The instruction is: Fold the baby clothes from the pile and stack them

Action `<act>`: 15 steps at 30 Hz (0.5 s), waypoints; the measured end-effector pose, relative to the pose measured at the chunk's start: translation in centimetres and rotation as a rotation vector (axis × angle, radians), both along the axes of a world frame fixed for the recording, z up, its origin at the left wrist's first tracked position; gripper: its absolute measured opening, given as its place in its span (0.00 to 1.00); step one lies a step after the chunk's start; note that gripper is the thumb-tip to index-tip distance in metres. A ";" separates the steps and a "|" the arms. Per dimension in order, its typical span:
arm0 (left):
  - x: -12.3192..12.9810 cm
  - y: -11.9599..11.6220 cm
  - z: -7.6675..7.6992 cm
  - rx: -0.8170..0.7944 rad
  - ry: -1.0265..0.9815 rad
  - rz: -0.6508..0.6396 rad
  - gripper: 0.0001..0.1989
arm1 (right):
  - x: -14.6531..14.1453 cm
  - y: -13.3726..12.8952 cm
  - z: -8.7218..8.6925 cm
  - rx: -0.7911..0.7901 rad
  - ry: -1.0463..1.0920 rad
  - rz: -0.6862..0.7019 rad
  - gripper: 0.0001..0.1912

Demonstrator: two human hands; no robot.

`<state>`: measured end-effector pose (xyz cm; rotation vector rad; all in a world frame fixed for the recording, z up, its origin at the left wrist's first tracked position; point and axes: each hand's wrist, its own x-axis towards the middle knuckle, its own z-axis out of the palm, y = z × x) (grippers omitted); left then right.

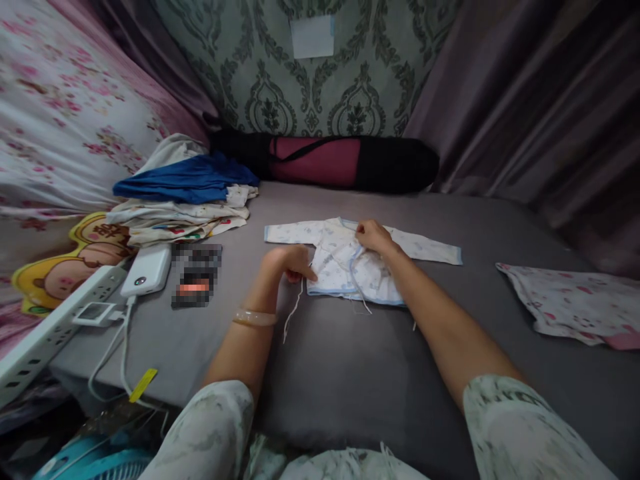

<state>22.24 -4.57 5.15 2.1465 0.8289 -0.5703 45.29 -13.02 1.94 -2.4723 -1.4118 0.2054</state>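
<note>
Right hand [375,235]: fingers pinched together on the front edge of the baby shirt [333,267], just below the neck, so yeah, that one has a grip on the fabric.
Left hand [299,261]: fingers curled in at the shirt's side edge, near the bottom corner. Can't tell if they're actually pinching cloth or just pressing on it.
Baby shirt: white with a faint print and blue trim, lying flat in the middle of the grey sheet [340,373], sleeves spread out to both sides. The right hand and forearm cover part of it.
Ties: a thin white string [291,315] trails onto the sheet below the left hand, with more string ends poking out at the hem.
Wrist: pale bracelet [255,317] on the left arm.
Off to the right: a pink-and-white patterned cloth [575,303] lying flat, well apart from the shirt.
Off to the left: a pixelated dark item [196,275] beside a white power bank [146,270], then a power strip [60,323] with a plug [95,314] in it.
Left corner: a yellow cartoon cushion [60,277], with a pile of clothes [187,180] behind it, bright blue piece on top.
Way back: a long black-and-maroon bag [315,160] lying along the patterned wall [310,100].
</note>
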 end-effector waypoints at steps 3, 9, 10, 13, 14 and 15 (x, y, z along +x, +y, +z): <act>0.2 -0.1 0.9 0.232 -0.172 0.029 0.15 | 1.6 -0.2 0.3 0.074 0.048 -0.064 0.12; 4.1 -1.7 -1.4 0.499 -0.710 -0.104 0.10 | 3.0 -0.6 -0.1 0.075 0.140 0.119 0.12; 4.9 -1.8 -2.4 0.508 -0.769 -0.139 0.12 | 3.0 -0.6 -0.3 0.061 0.144 0.183 0.12; 7.1 -2.1 -5.2 0.507 -0.873 -0.216 0.18 | 3.1 -0.6 -0.6 0.006 0.115 0.305 0.14; 7.6 -2.1 -6.0 0.509 -0.881 -0.233 0.19 | 3.1 -0.7 -0.6 -0.017 0.095 0.320 0.16; 8.1 -2.2 -6.6 0.512 -0.882 -0.245 0.20 | 3.2 -0.7 -0.6 -0.039 0.072 0.326 0.18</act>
